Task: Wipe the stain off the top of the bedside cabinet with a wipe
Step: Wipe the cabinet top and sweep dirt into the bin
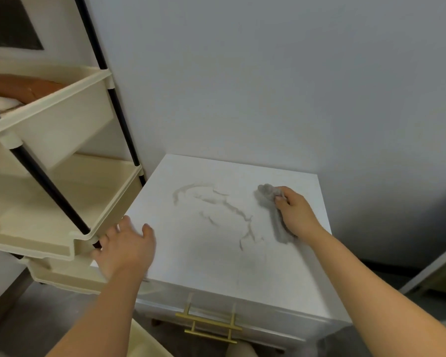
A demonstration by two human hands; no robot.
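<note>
The white bedside cabinet [206, 264] stands against the wall, seen from above. Thin grey-brown streaks of the stain [224, 204] curve across the middle of its top. My right hand [298, 212] rests on the right side of the top, gripping a crumpled grey wipe [271, 202] that presses on the surface to the right of the streaks. My left hand [125, 249] lies flat on the cabinet's left front corner, fingers apart, holding nothing.
A cream plastic shelf trolley [70, 191] with black posts stands tight against the cabinet's left side; its upper tray holds a brown object [23, 87]. Two gold drawer handles [209, 324] face me on the cabinet's front. A grey wall rises behind.
</note>
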